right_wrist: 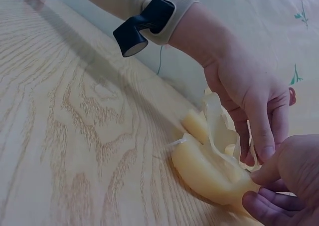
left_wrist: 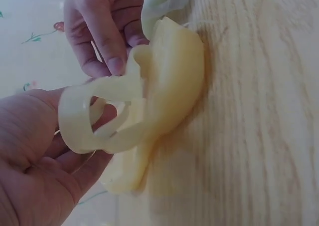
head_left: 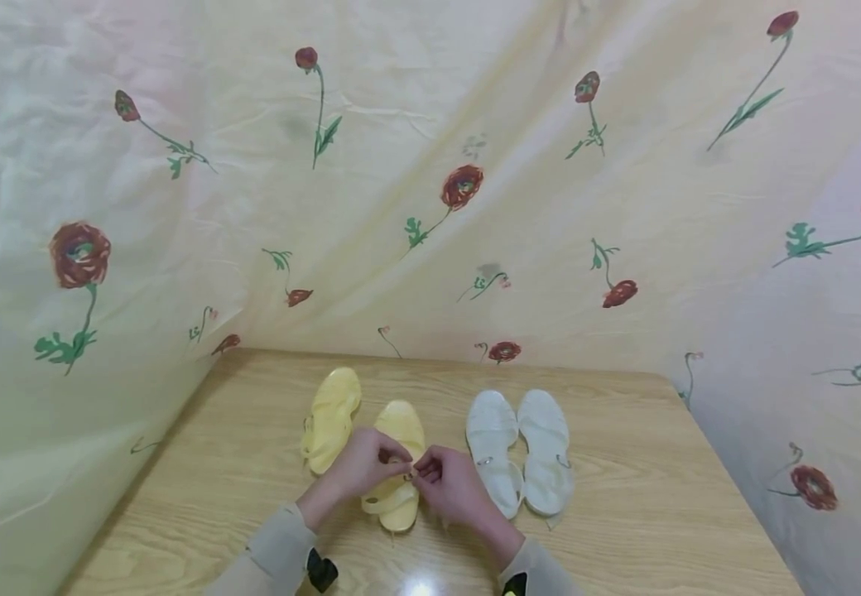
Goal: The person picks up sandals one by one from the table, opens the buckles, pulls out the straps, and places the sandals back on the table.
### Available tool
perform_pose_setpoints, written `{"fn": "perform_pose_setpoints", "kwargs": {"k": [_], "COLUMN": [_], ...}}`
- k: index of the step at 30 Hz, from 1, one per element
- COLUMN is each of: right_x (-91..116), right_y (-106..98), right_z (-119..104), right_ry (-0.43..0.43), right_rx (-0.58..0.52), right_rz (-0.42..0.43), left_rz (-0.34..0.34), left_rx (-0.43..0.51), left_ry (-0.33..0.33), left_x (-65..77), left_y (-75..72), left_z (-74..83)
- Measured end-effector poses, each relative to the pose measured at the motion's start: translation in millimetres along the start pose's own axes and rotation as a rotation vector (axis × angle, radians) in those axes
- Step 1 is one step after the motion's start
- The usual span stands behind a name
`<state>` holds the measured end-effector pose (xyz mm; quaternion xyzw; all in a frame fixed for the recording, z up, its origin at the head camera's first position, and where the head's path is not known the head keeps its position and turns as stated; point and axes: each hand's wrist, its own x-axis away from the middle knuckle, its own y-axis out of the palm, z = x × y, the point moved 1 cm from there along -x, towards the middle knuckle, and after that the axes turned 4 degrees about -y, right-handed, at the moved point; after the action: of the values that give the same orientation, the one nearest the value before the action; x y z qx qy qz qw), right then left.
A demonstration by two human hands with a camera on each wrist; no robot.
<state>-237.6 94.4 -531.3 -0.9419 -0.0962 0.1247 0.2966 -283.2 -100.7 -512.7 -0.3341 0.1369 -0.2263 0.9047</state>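
Note:
In the head view, a yellow jelly sandal [head_left: 399,420] lies on the table between both hands. My left hand [head_left: 362,465] pinches its strap from the left, thumb and forefinger together. From the right, my right hand [head_left: 454,487] pinches the strap's other side near a small buckle, and the fingertips of both hands almost meet. The left wrist view shows the cut-out heel strap [left_wrist: 75,118] standing up in a loop beside the left fingers. Fingers partly hide the fastening, so the strap's position in the buckle cannot be made out.
A second yellow sandal [head_left: 335,411] lies to the left, close to the left hand. To the right, a pair of white sandals [head_left: 492,422] lies side by side. The wooden table [head_left: 639,463] meets flower-printed cloth [head_left: 371,207] at its back and sides.

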Motion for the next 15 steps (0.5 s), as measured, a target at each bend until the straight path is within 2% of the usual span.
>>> {"fn": "perform_pose_setpoints", "kwargs": {"k": [4, 8, 15], "right_x": [1.6, 2.7, 0.3], "right_y": [0.6, -0.1, -3.8], "right_z": [0.2, -0.3, -6.5], "right_ry": [0.002, 0.000, -0.067], "right_rx": [-0.016, -0.009, 0.035], "right_rz": [0.011, 0.027, 0.049], "left_rz": [0.053, 0.079, 0.125], "left_rx": [0.062, 0.090, 0.178], "left_ry": [-0.050, -0.035, -0.013], "left_x": [4.4, 4.6, 2.8], "left_y": [-4.3, -4.7, 0.0], "left_z": [-3.3, -4.3, 2.2]}}
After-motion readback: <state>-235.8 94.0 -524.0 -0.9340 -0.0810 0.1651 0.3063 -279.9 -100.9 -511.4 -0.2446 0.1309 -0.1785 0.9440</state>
